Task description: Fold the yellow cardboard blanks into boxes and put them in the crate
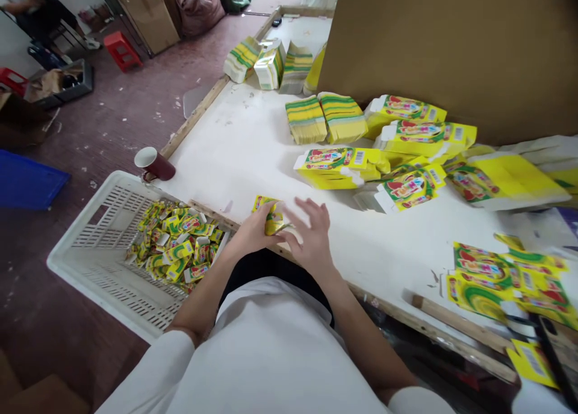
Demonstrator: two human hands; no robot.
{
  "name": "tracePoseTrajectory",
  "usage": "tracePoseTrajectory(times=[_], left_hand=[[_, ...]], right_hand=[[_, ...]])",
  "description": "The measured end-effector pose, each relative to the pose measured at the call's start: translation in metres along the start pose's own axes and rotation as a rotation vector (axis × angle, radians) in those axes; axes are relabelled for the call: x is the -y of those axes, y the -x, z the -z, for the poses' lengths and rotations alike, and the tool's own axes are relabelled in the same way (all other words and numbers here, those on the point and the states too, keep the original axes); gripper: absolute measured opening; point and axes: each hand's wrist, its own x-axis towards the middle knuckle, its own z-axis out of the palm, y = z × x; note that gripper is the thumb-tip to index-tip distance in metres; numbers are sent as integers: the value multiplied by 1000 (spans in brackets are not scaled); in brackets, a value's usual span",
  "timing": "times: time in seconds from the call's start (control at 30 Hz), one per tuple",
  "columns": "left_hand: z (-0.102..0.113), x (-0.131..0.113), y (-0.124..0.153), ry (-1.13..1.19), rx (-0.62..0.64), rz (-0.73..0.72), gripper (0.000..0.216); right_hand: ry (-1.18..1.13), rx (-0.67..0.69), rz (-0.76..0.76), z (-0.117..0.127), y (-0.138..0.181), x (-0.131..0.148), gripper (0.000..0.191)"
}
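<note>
Over the table's near edge, my left hand (255,227) grips a small yellow and green printed carton (274,218), its fingers behind it and the thumb toward me. Just to the right, my right hand (311,233) has its fingers spread and curved; they are blurred. Its thumb is close to the carton's lower edge, and I cannot tell whether it touches. Below and left of my hands stands a white plastic crate (99,245), with many small cartons (180,245) of the same print heaped at its right end.
Stacks of flat cartons (307,119) and bundles (334,161) stand across the white table (217,143). A maroon mug (156,164) is on the left corner. Printed sheets (506,275) lie at right by a wooden strip (460,324). A large brown board (442,47) rises behind. Someone sits far left.
</note>
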Motion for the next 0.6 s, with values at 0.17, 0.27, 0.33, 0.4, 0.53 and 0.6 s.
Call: tracePoseTrajectory(times=[0.17,0.27,0.33,0.4,0.53,0.6], left_hand=[[-19,5,5,-45,-90,2,87],[-20,2,6,-71,-142,-94,80],[-20,2,6,-106,-154,-158,72],[-20,3,5,-122,-139,-201,67],[-24,3,4,-81,-147,-244,68],[-26,2,4,-75,-152,-224,67]], right_hand=[[-464,-25,-352,-9,-3,-7,65],[-850,205,-524,-20,-7,-4,43],[-983,238,-571,-24,-10,1,39],[-1027,199,-592,-25,-10,5,43],[-1080,175,-620,-24,-9,4,50],[-1077,196,-613,-24,-7,1,52]])
